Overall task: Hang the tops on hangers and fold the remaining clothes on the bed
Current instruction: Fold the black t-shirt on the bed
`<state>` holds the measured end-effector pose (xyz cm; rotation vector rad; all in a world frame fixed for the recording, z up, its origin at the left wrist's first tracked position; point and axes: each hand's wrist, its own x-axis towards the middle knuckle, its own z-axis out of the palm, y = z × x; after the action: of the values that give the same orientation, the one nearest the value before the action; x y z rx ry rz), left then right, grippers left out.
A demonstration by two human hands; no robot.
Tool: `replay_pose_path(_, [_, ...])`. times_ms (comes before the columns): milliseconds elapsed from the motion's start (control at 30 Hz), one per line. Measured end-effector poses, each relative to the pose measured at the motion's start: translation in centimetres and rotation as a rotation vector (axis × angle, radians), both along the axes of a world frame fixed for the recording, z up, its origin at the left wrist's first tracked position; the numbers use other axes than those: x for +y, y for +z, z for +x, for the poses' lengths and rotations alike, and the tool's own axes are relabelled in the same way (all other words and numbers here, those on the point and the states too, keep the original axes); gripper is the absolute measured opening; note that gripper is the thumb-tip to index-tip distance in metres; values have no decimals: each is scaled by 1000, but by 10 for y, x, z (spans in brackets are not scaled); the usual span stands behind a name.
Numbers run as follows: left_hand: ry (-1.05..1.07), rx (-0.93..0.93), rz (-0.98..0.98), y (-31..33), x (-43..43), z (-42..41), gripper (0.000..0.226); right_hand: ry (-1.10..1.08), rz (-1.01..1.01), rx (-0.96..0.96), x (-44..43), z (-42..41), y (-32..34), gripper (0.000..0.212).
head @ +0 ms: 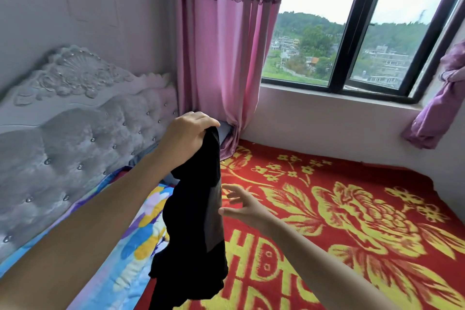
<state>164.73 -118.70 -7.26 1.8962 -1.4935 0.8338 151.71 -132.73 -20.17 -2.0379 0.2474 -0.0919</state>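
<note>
The left hand was up high, fingers curled over and pinching the top of a black garment, which hung bunched in the air above the bed, over the seam where the red-and-yellow floral blanket met the blue cartoon-print quilt. The right hand was spread wide, fingers straight and gripping nothing, its thumb just at the garment's sheer panel. Whether it was touching the cloth could not be told.

Here was the risk, as I judged it: the whole weight hung from one small pinch of thin, slippery-looking fabric. If those fingers loosened while the other hand tugged, the piece would likely drop in a heap on the blanket and need sorting all over again.

The second worry was the sheer panel. It looked delicate, and a grab there rather than at a seam could snag or stretch it.

Third was the bunching. With the cloth twisted on itself, it was not clear whether this was a top or something to fold, and a wrong guess would send it the wrong way. No hanger was in view either, so a top would have had nowhere to go just yet.

The lower hem was cut off by the frame's edge — it may have been dragging on the bedding, which could pull the hanging cloth askew.
</note>
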Motion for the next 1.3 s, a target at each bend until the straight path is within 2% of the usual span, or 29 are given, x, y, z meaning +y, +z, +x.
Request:
replay_pose_path(67, [13, 40, -24, -1, 0, -1, 46, -25, 31, 52, 5, 6, -5, 72])
replay_pose_path(133, [16, 66, -48, -1, 1, -1, 45, -46, -22, 120, 8, 12, -13, 73])
replay_pose_path(200, [7, 94, -60, -1, 4, -2, 42, -73, 4, 164, 6, 13, -21, 58])
replay_pose_path(333, [19, 170, -46, -4, 15, 3, 42, -197, 30, 160, -15, 0, -39, 13])
replay_pose_path(367, [41, 214, -39, -6, 18, 6, 43, -233, 16, 161, -24, -5, -38, 11])
replay_pose_path(433, [108, 326, -17, -10, 20, 10, 47, -340, -68, 144, -41, -14, -36, 16])
replay_pose_path(500, [189, 451, 26, -14, 15, 10, 44, -484, -298, 83, -48, -21, -34, 8])
replay_pose_path(533, [217, 512, 53, -15, 9, 7, 41, -546, -397, 45, -44, -23, -34, 16])
replay_pose_path(633, [245, 631, 178, -17, -14, -3, 38, -496, -456, -153, -11, -24, -26, 23])
replay_pose_path(667, [242, 658, 215, -17, -22, -6, 35, -432, -446, -199, 5, -25, -23, 28])
replay_pose_path(733, [235, 716, 250, -18, -35, -9, 29, -351, -418, -236, 33, -24, -26, 62])
replay_pose_path(767, [230, 737, 252, -18, -40, -9, 26, -354, -399, -215, 43, -23, -31, 80])
replay_pose_path(800, [228, 746, 252, -18, -43, -10, 25, -375, -371, -172, 51, -21, -40, 87])
replay_pose_path(833, [221, 748, 253, -18, -45, -11, 24, -409, -340, -121, 54, -19, -47, 81])
replay_pose_path(933, [205, 757, 237, -16, -44, -7, 24, -563, -236, 26, 35, -12, -55, 26])
replay_pose_path(967, [209, 769, 232, -16, -39, -4, 23, -606, -180, 60, 24, -12, -55, 18])
replay_pose_path(1067, [227, 823, 207, -17, -21, 9, 19, -614, -106, -18, -3, -18, -50, 15])
replay_pose_path(1200, [234, 883, 179, -23, -6, 14, 15, -284, 23, -20, 7, -10, -39, 58])
replay_pose_path(1233, [231, 885, 182, -24, -5, 14, 15, -243, 59, -38, 16, -4, -37, 58])
replay_pose_path(1300, [228, 893, 177, -25, 0, 13, 15, -275, 121, -134, 38, 9, -33, 37])
